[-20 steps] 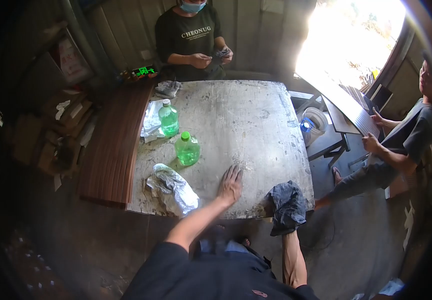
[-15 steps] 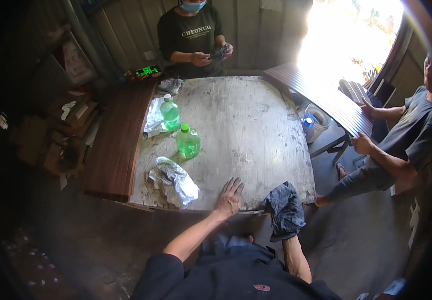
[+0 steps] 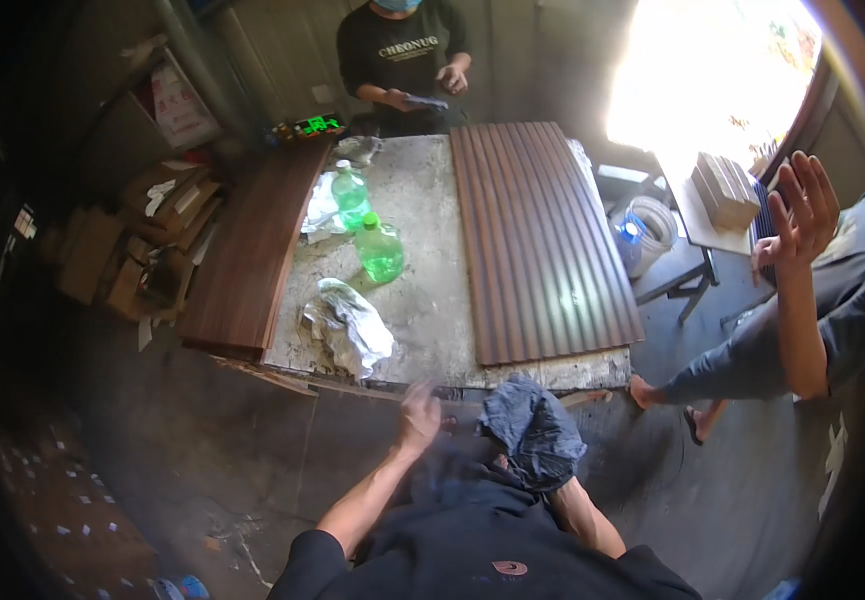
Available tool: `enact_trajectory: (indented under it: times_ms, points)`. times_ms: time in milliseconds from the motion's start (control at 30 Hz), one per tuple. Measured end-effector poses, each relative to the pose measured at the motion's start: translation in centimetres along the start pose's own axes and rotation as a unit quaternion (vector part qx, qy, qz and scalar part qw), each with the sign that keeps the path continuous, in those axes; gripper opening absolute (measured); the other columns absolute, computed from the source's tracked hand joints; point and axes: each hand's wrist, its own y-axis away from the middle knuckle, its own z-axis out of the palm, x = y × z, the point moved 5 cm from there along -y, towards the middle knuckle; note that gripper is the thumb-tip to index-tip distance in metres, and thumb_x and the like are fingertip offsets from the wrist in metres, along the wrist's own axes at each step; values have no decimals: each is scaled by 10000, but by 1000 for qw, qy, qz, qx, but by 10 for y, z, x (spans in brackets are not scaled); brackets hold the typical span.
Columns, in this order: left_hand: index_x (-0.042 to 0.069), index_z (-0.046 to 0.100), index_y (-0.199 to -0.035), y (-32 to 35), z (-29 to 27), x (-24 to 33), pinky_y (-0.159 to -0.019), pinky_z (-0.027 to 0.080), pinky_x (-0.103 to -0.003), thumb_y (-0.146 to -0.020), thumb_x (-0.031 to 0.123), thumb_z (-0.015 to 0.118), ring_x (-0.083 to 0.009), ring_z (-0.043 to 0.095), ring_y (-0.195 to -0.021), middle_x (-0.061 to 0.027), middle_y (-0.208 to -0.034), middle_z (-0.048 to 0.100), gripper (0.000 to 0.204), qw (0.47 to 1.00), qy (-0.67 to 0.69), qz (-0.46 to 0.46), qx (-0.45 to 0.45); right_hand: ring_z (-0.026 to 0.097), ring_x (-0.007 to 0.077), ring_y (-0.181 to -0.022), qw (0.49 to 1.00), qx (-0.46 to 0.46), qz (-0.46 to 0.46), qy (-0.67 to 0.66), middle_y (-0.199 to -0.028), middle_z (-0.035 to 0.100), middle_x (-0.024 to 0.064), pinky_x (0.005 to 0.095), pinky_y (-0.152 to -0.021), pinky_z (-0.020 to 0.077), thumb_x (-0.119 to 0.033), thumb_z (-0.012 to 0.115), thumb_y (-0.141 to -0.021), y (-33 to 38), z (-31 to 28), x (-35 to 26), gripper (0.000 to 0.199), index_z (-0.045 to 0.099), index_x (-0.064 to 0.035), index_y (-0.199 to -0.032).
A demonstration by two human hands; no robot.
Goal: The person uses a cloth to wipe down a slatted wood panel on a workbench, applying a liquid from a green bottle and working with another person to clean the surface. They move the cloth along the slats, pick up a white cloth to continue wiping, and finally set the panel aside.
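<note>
A grooved brown panel point(image 3: 543, 240) lies along the right side of the worktable point(image 3: 423, 345). My left hand point(image 3: 419, 420) is just off the table's near edge, its fingers smeared by motion, with nothing visible in it. My right hand, hidden by a dark grey cloth point(image 3: 533, 430), is in front of the panel's near end; the cloth drapes over it and hangs about the wrist. A crumpled white cloth point(image 3: 348, 325) lies ahead of my left hand. Beyond it stand two green-liquid bottles, a nearer bottle point(image 3: 381, 250) and a farther bottle point(image 3: 351, 200).
Brown boards point(image 3: 253, 255) are stacked along the left. A masked co-worker point(image 3: 403, 60) stands at the far side holding a dark cloth. Another person point(image 3: 803, 270) at the right raises a hand, near a bucket point(image 3: 648, 235) and a bench with stacked blocks point(image 3: 725, 190). Cardboard boxes point(image 3: 143, 250) sit far left.
The grooved panel has come from the person at the right onto the table, and that person has let go. Both my hands have drawn back from the table; my right hand also moved left.
</note>
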Motion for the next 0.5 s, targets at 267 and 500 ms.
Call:
enact_trajectory:
  times_ms: [267,500]
  points:
    - [-23,689,-1175,-17,-7,2,-932,540,-419,-913,98,595,-376,687,-1057,-226,-1133,709,304,997,24,-58,33,624,240,-928,921,118,127,-350,-1004,629,108,352,-877,494,-187,509,-1029,-25,-27,-23,162,564,-35,-1033]
    - [-69,565,-1342,-76,23,-1,-1157,391,-467,-966,106,532,-415,510,-1336,-267,-1403,558,417,999,-13,39,5,624,180,-994,863,127,56,-485,-1107,627,98,388,-919,490,-132,552,-1016,-74,-96,14,103,558,-40,-970]
